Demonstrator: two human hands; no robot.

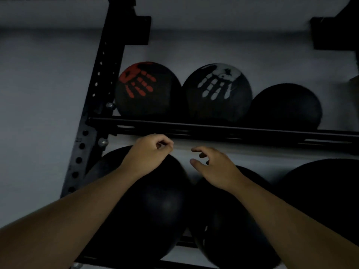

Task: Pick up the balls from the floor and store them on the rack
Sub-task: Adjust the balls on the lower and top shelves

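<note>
A: Start at the rack's upright post (93,105), the black one with the row of holes. What sits right of it?

B: On the upper rail (213,127), 3 balls in a row. The red-handprint ball (147,90) is just beside the post, the white-handprint ball (217,92) touches it on the far side, and a plain black ball (285,107) comes last, farthest from the post.

A: And under that rail?

B: 3 bigger dark balls. The large ball nearest the post (151,200) is under the left hand (149,152). The middle ball (229,220) is under the right hand (215,167). The third ball (326,195) is farthest out, partly cut off at the edge.

A: Are the hands holding anything?

B: No. The left hand's fingers are loosely curled with nothing in them, its wrist over the top of the ball nearest the post. The right hand is relaxed and spread, empty too. Whether either wrist actually touches a ball, I can't tell in this dim light.

A: So which step is this?

B: I'd judge a ball is seated on the lower tier and the hands are free of it. No floor is in sight, so I can't say how many remain.

A: Next?

B: Probably turn from the post, look down, and take the next ball in both hands, if any are left.
</note>
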